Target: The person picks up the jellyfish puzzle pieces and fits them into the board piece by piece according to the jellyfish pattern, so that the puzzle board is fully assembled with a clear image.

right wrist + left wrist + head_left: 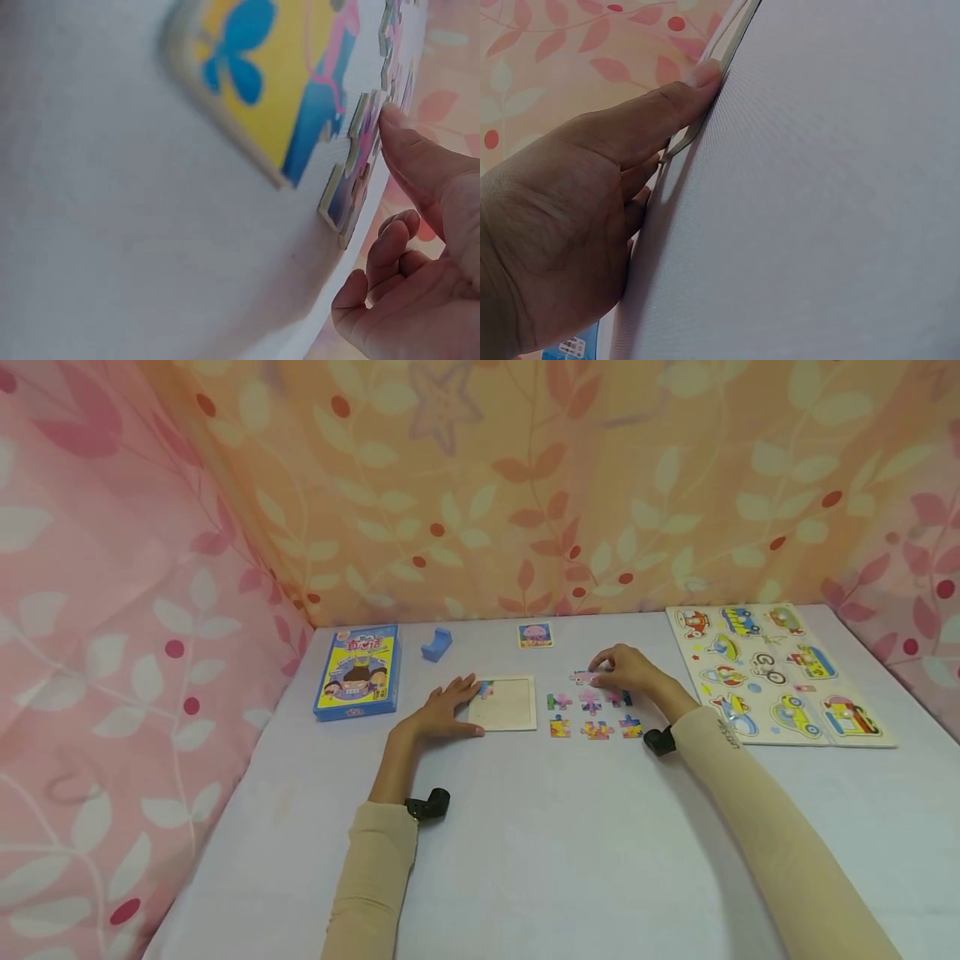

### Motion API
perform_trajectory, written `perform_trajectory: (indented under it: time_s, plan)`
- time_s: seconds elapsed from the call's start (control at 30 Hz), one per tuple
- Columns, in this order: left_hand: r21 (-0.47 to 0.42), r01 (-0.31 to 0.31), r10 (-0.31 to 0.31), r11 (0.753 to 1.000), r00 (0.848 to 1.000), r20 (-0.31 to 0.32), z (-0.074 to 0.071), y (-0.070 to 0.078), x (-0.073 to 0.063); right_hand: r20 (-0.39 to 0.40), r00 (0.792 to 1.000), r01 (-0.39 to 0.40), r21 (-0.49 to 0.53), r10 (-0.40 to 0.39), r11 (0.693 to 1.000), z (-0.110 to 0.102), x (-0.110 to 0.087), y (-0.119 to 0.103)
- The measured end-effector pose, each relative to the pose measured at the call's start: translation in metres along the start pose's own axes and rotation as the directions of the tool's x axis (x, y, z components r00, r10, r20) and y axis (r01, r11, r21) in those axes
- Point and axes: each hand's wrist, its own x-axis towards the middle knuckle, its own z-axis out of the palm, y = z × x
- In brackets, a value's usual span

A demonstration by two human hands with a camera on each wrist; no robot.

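Note:
A shallow square puzzle tray lies on the table, with a small blue and pink puzzle piece in its upper left corner. My left hand holds the tray at its left side, thumb at the near edge, fingers at the far corner. In the left wrist view the thumb lies along the tray's rim. To the right, my right hand pinches a pinkish puzzle piece in the farthest row, thumb and fingertips at its right end. Several other jigsaw pieces lie in rows nearer me.
A blue and yellow card box stands left, beside a blue plastic holder. At the back lies a small jellyfish picture card. A large board with vehicle pictures covers the right side. Patterned curtains enclose the table.

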Motion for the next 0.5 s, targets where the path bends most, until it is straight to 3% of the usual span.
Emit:
perform_trajectory:
  time_s: [0.27,0.5]
  plan:
    - [0.003,0.004,-0.004,1.0,1.0,-0.006,0.0,-0.002,-0.001,0.028,0.999,0.018,-0.024,-0.017,1.0,0.0,0.003,-0.002]
    - [-0.019,0.022,-0.022,1.0,1.0,-0.01,0.002,-0.001,0.0,0.011,0.999,0.047,0.001,-0.047,0.999,0.001,0.007,-0.018]
